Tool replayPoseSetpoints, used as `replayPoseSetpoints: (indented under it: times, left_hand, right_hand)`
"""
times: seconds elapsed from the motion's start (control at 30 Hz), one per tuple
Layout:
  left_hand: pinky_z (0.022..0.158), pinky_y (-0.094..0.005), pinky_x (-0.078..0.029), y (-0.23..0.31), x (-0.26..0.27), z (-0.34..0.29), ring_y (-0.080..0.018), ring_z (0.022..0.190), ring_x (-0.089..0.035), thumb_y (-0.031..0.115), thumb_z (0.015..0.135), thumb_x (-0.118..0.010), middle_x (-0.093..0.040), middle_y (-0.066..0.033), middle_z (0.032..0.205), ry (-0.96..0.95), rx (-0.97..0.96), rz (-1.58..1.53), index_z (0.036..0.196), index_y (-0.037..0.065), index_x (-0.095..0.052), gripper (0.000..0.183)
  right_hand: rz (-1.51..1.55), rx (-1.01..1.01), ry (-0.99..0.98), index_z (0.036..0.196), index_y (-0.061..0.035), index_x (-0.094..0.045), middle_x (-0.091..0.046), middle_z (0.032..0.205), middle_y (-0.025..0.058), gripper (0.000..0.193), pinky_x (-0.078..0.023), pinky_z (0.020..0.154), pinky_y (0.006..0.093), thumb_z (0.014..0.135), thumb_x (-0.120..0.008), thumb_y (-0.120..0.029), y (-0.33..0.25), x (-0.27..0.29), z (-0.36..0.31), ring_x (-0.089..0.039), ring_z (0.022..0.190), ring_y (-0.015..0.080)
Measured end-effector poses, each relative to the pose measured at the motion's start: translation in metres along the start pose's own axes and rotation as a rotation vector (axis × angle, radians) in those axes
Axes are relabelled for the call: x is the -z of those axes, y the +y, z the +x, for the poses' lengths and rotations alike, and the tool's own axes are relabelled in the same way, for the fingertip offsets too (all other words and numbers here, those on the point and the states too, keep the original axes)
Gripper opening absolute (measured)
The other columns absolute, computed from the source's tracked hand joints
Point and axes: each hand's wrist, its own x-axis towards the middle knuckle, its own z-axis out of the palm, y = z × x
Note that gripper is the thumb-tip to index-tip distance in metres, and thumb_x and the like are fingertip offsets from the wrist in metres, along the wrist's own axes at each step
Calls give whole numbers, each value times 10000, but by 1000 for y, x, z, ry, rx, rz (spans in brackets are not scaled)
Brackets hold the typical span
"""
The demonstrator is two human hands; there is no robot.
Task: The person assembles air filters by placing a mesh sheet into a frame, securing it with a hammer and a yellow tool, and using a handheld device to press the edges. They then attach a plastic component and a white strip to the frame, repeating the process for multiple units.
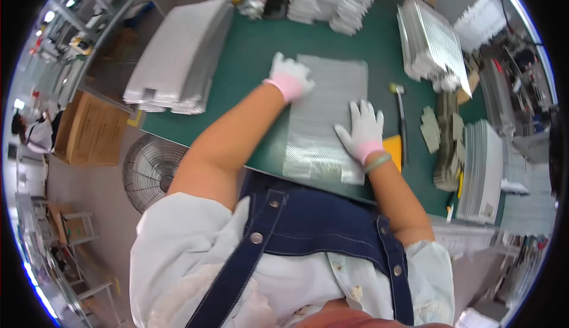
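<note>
Silver-grey textured sheet (pixel 325 120), oblong, flat; right hand (pixel 364 131) spread on it; left hand (pixel 291 77): grip unclear

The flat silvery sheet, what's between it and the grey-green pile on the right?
In the head view, a black-handled hammer, an orange piece and part of the right hand lie between the sheet and pile.

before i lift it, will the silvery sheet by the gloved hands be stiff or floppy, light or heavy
The silvery sheet looks thin and lies flat, so it is probably light for its size. Its straight edges hint at some stiffness, though it may flex. The fine pattern might add grip.
</note>
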Motion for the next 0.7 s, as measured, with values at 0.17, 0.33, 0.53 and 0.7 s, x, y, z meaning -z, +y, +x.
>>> replayPoseSetpoints:
  times: [0.17,0.33,0.53,0.7]
  left_hand:
    - [1143,-615,-176,43,-17,-64,-454,1381,-319,553,814,-592,-459,-249,1416,348,-215,-70,1318,-2,-527,753]
    - [1181,-570,-125,55,-51,-124,-477,1415,-252,596,885,-532,-340,-322,1478,268,-243,-216,1465,-7,-361,854]
    - [1192,-560,-98,56,-44,-125,-474,1443,-200,597,898,-511,-274,-327,1518,139,-226,-209,1489,15,-328,849]
    - [1199,-548,-87,56,-44,-124,-448,1458,-185,584,900,-514,-266,-303,1536,113,-197,-201,1499,29,-322,839]
  right_hand:
    - [16,-23,-35,1470,-27,-374,-329,1530,231,831,-128,1179,561,859,-569,-555,-1,0,-2,-256,1447,364]
    - [-1,-32,-44,1474,-28,-377,-323,1541,226,840,-129,1187,544,860,-568,-569,-3,0,-4,-259,1451,366]
    - [-7,-63,-242,1452,-28,-412,-389,1503,219,816,-181,1176,536,867,-563,-578,-4,33,15,-321,1426,350]
    - [-54,-111,13,1461,-25,-397,-368,1522,201,813,-196,1175,528,869,-571,-554,-15,20,49,-297,1439,335]
